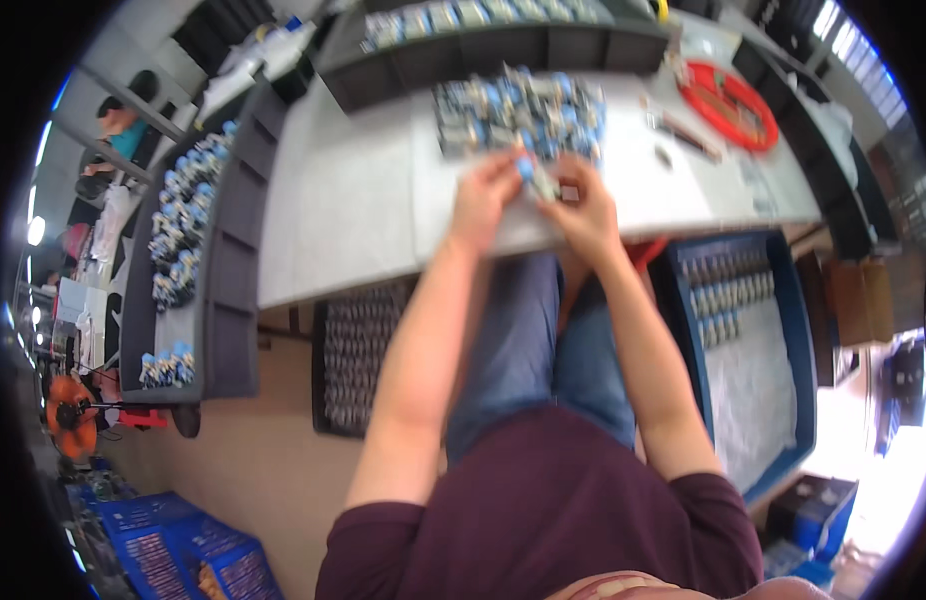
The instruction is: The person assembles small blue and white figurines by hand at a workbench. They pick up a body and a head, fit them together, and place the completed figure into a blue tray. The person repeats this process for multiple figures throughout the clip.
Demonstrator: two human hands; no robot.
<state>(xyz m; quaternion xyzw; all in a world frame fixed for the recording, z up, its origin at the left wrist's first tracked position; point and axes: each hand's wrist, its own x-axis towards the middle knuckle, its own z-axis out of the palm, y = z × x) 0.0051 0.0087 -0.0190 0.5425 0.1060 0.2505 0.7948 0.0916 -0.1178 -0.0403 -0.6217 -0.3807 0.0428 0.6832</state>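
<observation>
Between my two hands, just above the table's near edge, is a small figurine (540, 180) with a blue top and a pale body. My left hand (483, 200) pinches it by the blue end. On its other side, my right hand (583, 208) has its fingers closed around the pale lower part. Motion blur hides the finer details of the piece. A dense cluster of similar blue, white and dark figurines (518, 112) lies on the white table (348, 190) just beyond my fingers.
Dark trays of figurines stand at the left (233, 270) and back (493, 55). Toward the right lie a red ring-shaped tray (763, 130) and a thin tool (688, 138). Below are a blue bin (805, 370) with rows of pieces and a dark crate (361, 360). An orange fan (73, 415) stands far left.
</observation>
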